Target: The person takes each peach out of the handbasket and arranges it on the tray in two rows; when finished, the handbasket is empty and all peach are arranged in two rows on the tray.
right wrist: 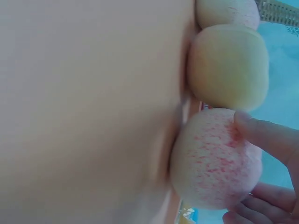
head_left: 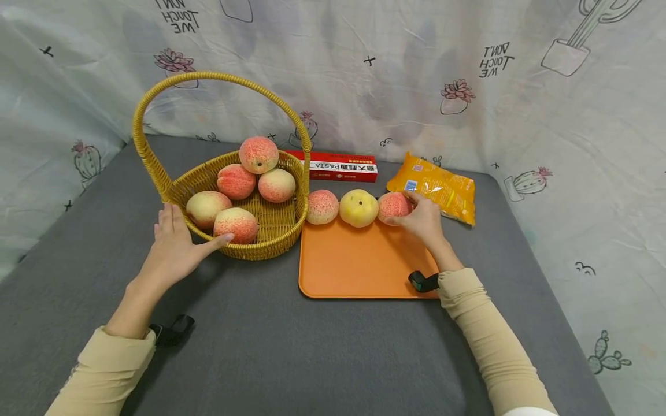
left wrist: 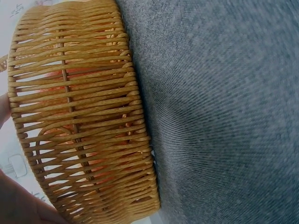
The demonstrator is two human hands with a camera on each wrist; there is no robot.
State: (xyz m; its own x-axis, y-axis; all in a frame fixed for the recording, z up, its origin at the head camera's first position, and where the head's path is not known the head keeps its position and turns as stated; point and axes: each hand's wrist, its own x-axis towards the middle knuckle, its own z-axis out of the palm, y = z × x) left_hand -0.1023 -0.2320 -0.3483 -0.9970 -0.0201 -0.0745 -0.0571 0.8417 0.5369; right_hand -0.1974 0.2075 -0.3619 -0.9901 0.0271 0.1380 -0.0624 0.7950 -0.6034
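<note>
My right hand (head_left: 424, 221) holds a red-speckled peach (head_left: 393, 208) between thumb and fingers at the back edge of an orange tray (head_left: 354, 266). In the right wrist view, the thumb lies on that peach (right wrist: 215, 161), which touches the tray. Left of it in a row sit a yellow peach (head_left: 359, 208) and another pink peach (head_left: 322, 207). My left hand (head_left: 174, 251) rests with spread, straight fingers against the near-left rim of a wicker basket (head_left: 265, 249). Several peaches lie inside, one pink peach (head_left: 258, 155) sitting higher on the others.
Behind the tray lies a red pasta box (head_left: 343, 167), partly hidden by the basket. An orange snack bag (head_left: 437, 188) lies at the back right. The basket's tall handle (head_left: 218, 76) arches over it. A patterned cloth (head_left: 364, 86) hangs behind the grey table (head_left: 312, 352).
</note>
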